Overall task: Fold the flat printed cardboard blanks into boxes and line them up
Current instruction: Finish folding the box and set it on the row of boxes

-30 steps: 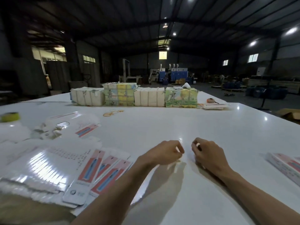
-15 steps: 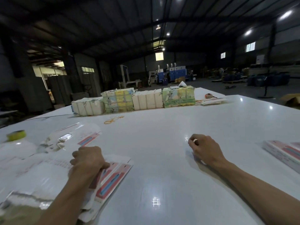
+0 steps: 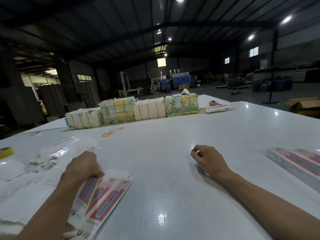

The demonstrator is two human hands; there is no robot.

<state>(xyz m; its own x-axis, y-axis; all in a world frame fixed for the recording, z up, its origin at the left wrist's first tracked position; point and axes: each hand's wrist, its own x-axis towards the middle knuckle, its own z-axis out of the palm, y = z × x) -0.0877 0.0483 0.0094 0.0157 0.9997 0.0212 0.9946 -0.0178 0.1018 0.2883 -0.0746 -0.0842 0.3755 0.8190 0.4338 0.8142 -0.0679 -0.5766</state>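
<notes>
Two bare hands work over a glossy white table (image 3: 173, 179). At lower left of the frame the left hand (image 3: 83, 167) grips the fanned stack of flat blanks (image 3: 107, 193), thin shiny cards printed with red and blue stripes, its fingers curled over their upper edge. Right of centre the right hand (image 3: 207, 158) rests on the table in a loose fist; whether it pinches anything I cannot tell. Long rectangular folded boxes (image 3: 294, 161) lie side by side at the right edge. Blocky paper-wrapped bundles (image 3: 149, 110) line the far side, with orange rubber bands (image 3: 110, 133) just before them.
</notes>
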